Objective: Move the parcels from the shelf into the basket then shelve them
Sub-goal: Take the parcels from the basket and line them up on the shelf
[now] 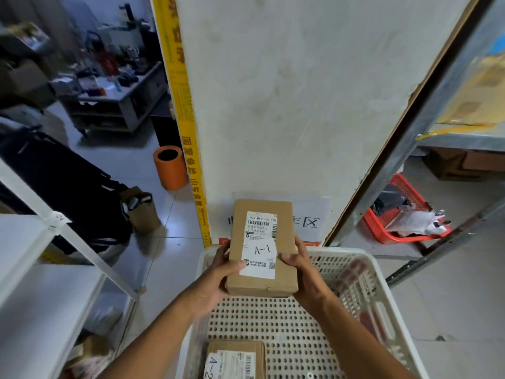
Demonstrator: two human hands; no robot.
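A brown cardboard parcel point(284, 280) with a white label marked "A-1" is held up above the white perforated basket point(363, 277). My left hand point(218, 272) grips its left side, thumb on the label. My right hand point(303, 269) grips its right side, thumb on the label's edge. A second brown parcel point(237, 359), labelled "A-2", lies flat on the basket's floor at the near edge, partly cut off by the frame.
A white shelf unit point(32, 242) stands to the left. A grey metal rack point(426, 127) is on the right, with a red basket point(401, 212) under it. A white pillar point(287, 91) rises ahead. An orange bin point(170, 168) and a paper bag point(142, 212) sit on the floor.
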